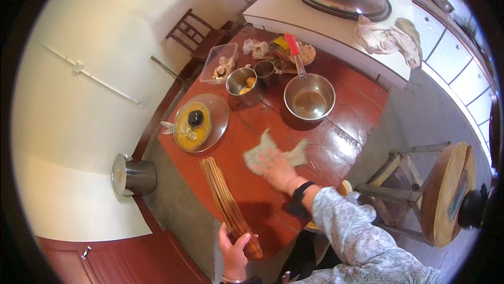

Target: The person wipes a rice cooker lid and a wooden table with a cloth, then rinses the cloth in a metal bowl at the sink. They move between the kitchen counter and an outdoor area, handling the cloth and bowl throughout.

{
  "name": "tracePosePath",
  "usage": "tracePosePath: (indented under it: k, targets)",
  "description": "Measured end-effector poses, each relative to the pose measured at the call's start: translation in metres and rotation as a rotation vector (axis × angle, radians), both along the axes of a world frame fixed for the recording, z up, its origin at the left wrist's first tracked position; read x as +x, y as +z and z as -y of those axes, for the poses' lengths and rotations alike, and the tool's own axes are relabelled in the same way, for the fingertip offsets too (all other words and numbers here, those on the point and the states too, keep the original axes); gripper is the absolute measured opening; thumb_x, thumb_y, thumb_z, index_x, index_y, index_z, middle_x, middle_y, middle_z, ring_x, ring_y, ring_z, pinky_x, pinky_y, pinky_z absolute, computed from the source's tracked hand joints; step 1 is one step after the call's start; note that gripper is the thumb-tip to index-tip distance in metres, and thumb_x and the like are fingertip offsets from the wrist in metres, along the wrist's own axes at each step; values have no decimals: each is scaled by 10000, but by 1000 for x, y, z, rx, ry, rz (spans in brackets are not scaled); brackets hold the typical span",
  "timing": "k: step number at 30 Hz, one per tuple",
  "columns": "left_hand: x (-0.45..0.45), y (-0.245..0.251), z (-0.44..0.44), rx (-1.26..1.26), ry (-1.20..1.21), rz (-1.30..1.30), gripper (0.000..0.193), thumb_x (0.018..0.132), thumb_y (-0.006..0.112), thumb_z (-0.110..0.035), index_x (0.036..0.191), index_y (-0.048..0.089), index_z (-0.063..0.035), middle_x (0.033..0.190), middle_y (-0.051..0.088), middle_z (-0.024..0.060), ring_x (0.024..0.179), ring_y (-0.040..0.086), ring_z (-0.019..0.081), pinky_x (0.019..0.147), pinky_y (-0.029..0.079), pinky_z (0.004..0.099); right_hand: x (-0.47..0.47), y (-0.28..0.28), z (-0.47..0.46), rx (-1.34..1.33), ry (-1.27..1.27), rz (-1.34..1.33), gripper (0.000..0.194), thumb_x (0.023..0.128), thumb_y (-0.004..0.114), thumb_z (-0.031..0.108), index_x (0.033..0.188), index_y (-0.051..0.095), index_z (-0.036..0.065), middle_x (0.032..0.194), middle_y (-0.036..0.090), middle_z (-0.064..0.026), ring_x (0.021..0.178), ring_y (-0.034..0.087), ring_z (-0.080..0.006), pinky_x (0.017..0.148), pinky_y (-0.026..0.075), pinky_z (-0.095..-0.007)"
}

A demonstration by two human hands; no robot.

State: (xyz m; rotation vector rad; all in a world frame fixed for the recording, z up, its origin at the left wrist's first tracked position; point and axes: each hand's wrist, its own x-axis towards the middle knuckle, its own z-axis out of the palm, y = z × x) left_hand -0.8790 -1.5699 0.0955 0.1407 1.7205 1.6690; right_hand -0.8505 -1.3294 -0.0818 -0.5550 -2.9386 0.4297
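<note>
My left hand grips a bundle of wooden chopsticks near its lower end, over the near left edge of the red wooden table. The far tips of the bundle fan slightly apart. On the tabletop, my right hand lies over a pale greenish cloth, fingers spread and slightly blurred. Part of the cloth is hidden under the palm, and a loose corner sticks out to the right. Beyond the cloth stands a steel saucepan with a red-tipped handle and a little liquid inside.
A glass lid covers a yellow dish at the table's left. Behind are a steel pot, a smaller metal cup and a clear plastic box. A wooden stool stands right. A white stove counter borders the far side.
</note>
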Motion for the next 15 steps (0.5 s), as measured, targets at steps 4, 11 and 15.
tracePosePath:
  k: [4, 11, 15]
  targets:
    - [-6, 8, 30, -1, -46, 16, 599, 812, 609, 66, 1367, 387, 23, 1185, 563, 145, 961, 641, 242, 794, 620, 427, 4, 7, 121, 98, 328, 64, 492, 915, 534, 280, 1404, 522, 333, 1574, 363, -30, 1489, 232, -351, 1184, 238, -566]
    - [16, 21, 24, 34, -297, 11, 579, 817, 589, 31, 1361, 391, 25, 1150, 599, 153, 908, 666, 266, 744, 623, 426, 144, -16, 174, -330, 398, -155, 472, 946, 482, 174, 1414, 527, 214, 1582, 365, -26, 1470, 313, -313, 1190, 289, -500]
    - [70, 24, 2, 45, -498, 85, 565, 823, 618, 34, 1347, 407, 28, 1137, 602, 144, 889, 672, 261, 739, 626, 416, 247, -16, 124, -210, -236, -380, 376, 907, 505, 114, 1258, 638, 144, 1411, 547, -163, 1334, 497, -336, 1080, 425, -466]
